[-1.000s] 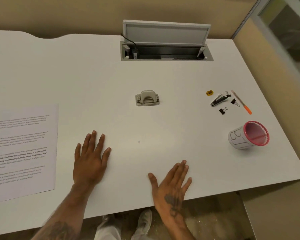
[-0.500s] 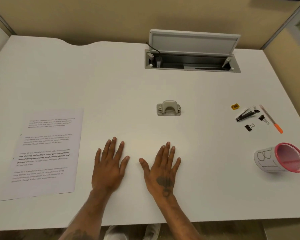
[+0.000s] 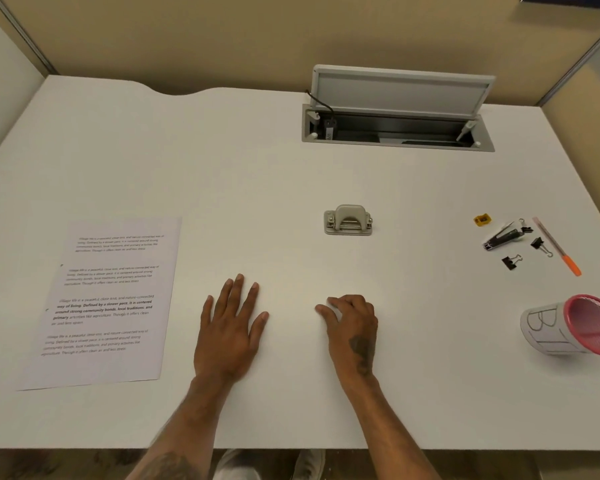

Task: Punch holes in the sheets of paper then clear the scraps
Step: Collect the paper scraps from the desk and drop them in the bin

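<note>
Both hands lay empty on the white desk point(image 3: 153, 161): left hand point(image 3: 227, 329) flat, fingers spread; right hand point(image 3: 352, 327) curled; hole punch point(image 3: 348, 220) stood beyond them; printed sheets point(image 3: 108, 299) lay left; a tipped pink mesh cup point(image 3: 579, 325) and binder clips point(image 3: 511, 261) lay right.

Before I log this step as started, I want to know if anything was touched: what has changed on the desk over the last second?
Only the hands changed. The right hand slid in from the desk edge beside the left hand, then curled its fingers; it holds nothing. The left hand stays flat and empty. The hole punch, the printed sheets and the tipped pink cup stayed put; their apparent shift is the head camera turning.
</note>
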{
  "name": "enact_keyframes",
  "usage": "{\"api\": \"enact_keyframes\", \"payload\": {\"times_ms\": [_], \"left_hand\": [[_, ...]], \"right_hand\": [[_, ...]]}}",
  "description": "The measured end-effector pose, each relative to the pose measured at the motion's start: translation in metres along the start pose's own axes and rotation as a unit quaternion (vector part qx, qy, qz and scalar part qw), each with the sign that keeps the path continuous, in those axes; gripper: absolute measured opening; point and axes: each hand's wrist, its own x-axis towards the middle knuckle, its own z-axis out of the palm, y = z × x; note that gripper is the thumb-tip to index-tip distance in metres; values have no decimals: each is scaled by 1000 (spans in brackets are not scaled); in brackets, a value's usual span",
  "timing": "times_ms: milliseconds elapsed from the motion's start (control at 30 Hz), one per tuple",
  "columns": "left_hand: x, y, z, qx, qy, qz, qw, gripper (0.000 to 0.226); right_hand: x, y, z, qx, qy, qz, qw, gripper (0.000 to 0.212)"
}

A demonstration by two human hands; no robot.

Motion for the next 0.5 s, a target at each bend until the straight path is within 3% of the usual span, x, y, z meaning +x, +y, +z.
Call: {"api": "enact_keyframes", "payload": {"times_ms": [367, 500], "left_hand": [[0, 0, 0, -7, 5, 0, 1000, 60], [0, 0, -1, -5, 4, 0, 1000, 60]], "right_hand": [[-8, -17, 13, -24, 57, 55, 997, 8], [-9, -25, 15, -96, 53, 65, 992, 9]]}}
